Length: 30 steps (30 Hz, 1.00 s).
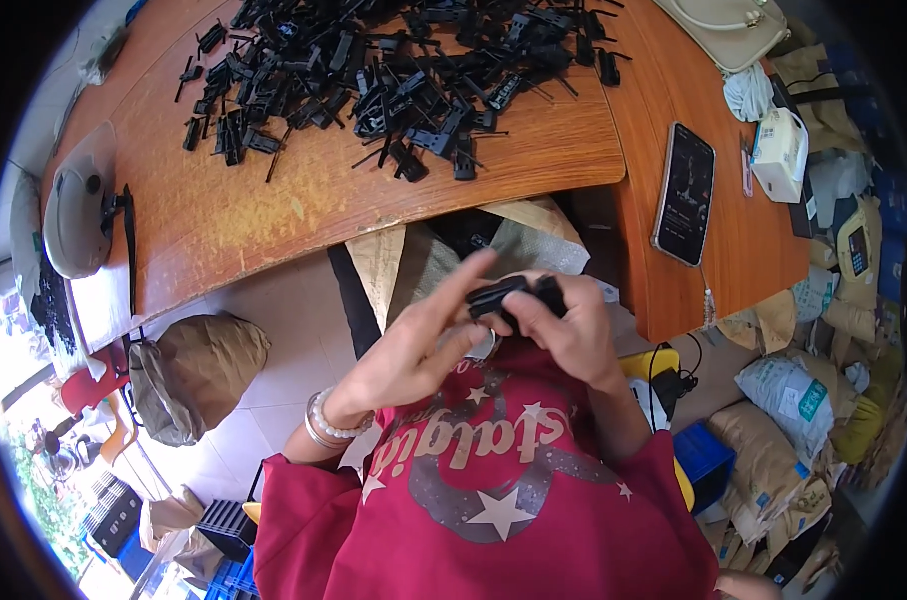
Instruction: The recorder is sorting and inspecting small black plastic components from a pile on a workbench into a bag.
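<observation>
parts point(438, 138) heap the bench point(273, 212), finished or not unclear; right hand point(575, 322) grips one black piece point(493, 297), left hand point(418, 342) loosely open beside it.

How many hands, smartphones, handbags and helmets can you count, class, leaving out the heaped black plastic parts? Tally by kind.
Hands (left hand, right hand): 2
Smartphone: 1
Cream handbag: 1
Grey helmet: 1
Total: 5

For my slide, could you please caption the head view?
Right hand grips a small black part, left hand beside it, near a wooden desk heaped with black pieces.
</observation>
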{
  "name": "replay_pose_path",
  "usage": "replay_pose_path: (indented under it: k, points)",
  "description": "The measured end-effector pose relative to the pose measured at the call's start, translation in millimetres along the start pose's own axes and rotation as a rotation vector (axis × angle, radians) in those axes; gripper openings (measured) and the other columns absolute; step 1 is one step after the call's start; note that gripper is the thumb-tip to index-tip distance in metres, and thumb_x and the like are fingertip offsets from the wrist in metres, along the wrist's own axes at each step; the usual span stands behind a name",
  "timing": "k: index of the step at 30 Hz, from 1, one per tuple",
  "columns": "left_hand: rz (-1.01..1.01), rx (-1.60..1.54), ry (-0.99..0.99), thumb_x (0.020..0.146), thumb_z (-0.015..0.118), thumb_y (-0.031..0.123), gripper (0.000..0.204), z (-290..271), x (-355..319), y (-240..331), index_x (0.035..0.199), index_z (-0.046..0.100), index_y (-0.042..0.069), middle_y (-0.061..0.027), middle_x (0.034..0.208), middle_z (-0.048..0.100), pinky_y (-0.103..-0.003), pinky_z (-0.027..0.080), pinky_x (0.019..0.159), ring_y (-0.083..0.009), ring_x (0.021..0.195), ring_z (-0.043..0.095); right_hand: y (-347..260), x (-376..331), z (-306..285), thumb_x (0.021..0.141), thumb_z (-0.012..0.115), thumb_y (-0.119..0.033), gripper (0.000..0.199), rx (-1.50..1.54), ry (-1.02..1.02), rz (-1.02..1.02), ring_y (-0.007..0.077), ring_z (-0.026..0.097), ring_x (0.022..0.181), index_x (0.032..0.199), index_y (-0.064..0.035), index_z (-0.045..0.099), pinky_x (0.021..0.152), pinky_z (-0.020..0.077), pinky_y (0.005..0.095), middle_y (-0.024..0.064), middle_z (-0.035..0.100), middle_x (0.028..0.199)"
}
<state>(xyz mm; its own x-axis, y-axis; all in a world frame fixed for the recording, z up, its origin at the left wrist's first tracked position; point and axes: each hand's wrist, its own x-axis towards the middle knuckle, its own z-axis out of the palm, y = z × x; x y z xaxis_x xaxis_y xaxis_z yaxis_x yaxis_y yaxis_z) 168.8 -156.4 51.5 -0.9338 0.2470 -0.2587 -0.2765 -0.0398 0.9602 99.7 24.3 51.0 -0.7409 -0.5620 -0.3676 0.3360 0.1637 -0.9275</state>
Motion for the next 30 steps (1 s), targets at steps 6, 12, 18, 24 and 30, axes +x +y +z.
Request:
replay_pose_path:
  k: [6,12,18,24,30]
  points:
    - [0.417,0.827,0.14,0.077,0.066,0.011,0.045,14.3,1.7,-5.0,0.115,0.047,-0.007,-0.0144,0.079,0.054,-0.035,0.047,0.051,-0.0288,0.062,0.057,1.1,3.1,-2.9,0.088,0.058,-0.026,0.035,-0.184,0.019,0.074,0.0105,0.048,0.049,0.069,0.0033,0.057,0.048,0.0386,0.0282,0.0075,0.052,0.053]
    - [0.337,0.683,0.282,0.077,0.064,0.005,0.033,17.0,5.1,-5.8,0.106,0.053,-0.006,-0.0144,0.082,0.058,-0.03,0.047,0.054,-0.0255,0.066,0.06,10.8,-4.4,11.1,0.087,0.059,-0.022,0.027,-0.371,0.08,-0.28,0.0122,0.051,0.053,0.083,0.0042,0.057,0.051,0.0404,0.0289,0.0098,0.055,0.061]
    - [-0.016,0.052,0.162,0.086,0.054,-0.001,0.031,2.8,-1.3,6.5,0.115,0.053,-0.009,-0.0117,0.092,0.063,-0.025,0.05,0.072,-0.0143,0.08,0.062,-7.5,-23.3,13.1,0.095,0.045,-0.016,0.021,0.146,-0.136,0.039,0.0044,0.044,0.052,0.104,0.002,0.052,0.048,0.0346,0.0199,0.0014,0.052,0.07]
    - [0.151,0.333,0.187,0.081,0.059,-0.001,0.032,1.0,-6.2,11.4,0.111,0.055,-0.01,-0.0166,0.087,0.064,-0.027,0.05,0.072,-0.0168,0.079,0.064,-14.8,-21.0,12.4,0.091,0.05,-0.012,0.019,0.01,-0.178,0.0,0.0098,0.053,0.063,0.101,0.0042,0.053,0.058,0.0428,0.0237,0.0066,0.056,0.073]
    - [0.295,0.399,0.199,0.08,0.061,-0.001,0.033,1.3,-8.9,6.4,0.111,0.055,-0.009,-0.0178,0.084,0.065,-0.027,0.05,0.067,-0.0213,0.078,0.066,-13.4,-21.9,10.4,0.091,0.051,-0.012,0.02,0.036,-0.204,0.077,0.0123,0.055,0.065,0.1,0.0051,0.054,0.06,0.044,0.025,0.0073,0.057,0.072]
